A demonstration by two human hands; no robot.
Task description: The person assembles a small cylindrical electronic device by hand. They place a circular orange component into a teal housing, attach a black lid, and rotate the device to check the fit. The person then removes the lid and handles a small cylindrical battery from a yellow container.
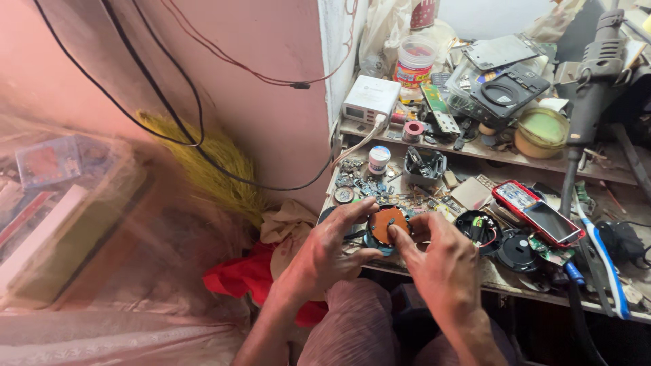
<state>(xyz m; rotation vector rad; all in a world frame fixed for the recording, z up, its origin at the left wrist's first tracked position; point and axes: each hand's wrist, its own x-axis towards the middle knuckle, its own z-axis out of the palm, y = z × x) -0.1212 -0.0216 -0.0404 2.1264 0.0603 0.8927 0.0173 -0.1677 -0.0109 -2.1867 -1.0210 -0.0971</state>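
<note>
Both hands (386,254) gripping round orange circuit board (386,224), red-labelled tub (415,61) on shelf behind.

Plastic, bare copper-brown board and dusty clutter on a worn bench

The round circuit board (387,224) looked matt orange-brown, seated in a dark plastic housing (377,242) pinched between the left hand (324,256) and the right hand (441,261). The workbench (505,283) seemed rough and grimy (wood, as far as could be told). A phone (550,222) showed glossy glass in a shiny red plastic case. The white charger box (370,97) was smooth matt plastic, the toothbrush (605,266) glossy blue-and-white plastic. A red cloth (245,276) lay soft and creased; the wall (271,61) was matt pink plaster.
</note>
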